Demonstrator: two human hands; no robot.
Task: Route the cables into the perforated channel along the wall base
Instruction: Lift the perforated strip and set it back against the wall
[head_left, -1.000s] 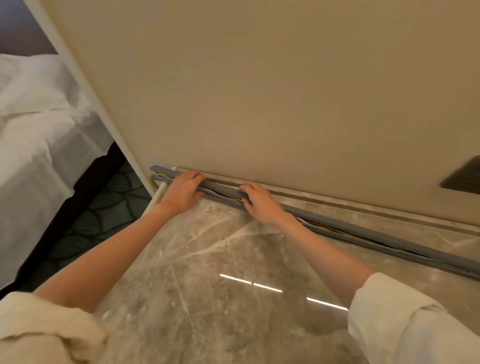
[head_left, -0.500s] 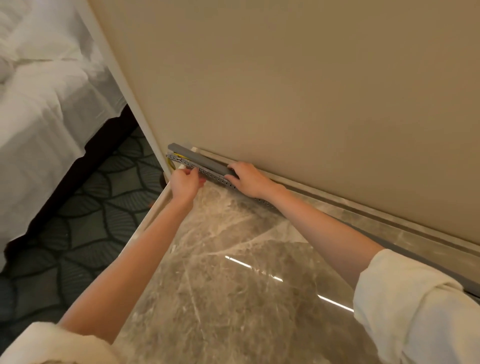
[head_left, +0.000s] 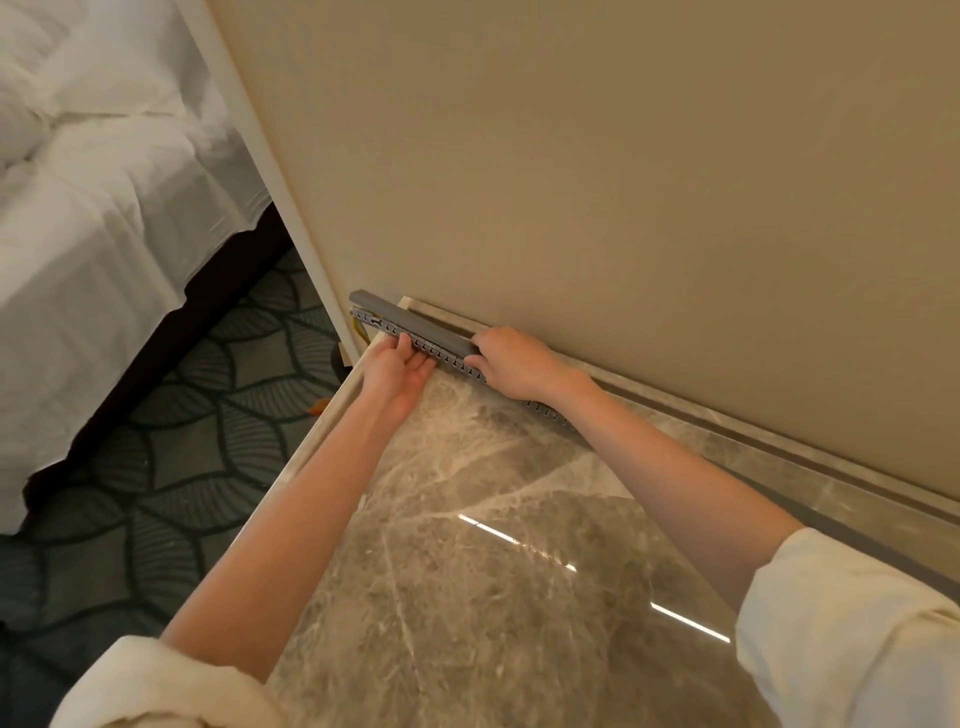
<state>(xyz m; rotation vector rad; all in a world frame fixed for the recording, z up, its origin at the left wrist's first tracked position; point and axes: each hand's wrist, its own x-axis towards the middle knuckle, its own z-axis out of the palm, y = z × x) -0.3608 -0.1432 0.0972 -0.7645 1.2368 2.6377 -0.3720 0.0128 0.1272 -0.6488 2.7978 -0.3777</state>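
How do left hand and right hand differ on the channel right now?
The left hand lies flat, fingers extended, against the slotted front of the perforated channel; the right hand curls over the channel's solid top cover. The left hand sits nearer the channel's open end, where a yellow cable shows; the right hand sits further along the wall. Both touch the channel with bare forearms and rolled-back cream sleeves.

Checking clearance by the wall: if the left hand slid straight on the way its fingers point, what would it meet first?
The left hand already has its fingers against the slotted side of the perforated channel; the wall appears to lie just behind it.
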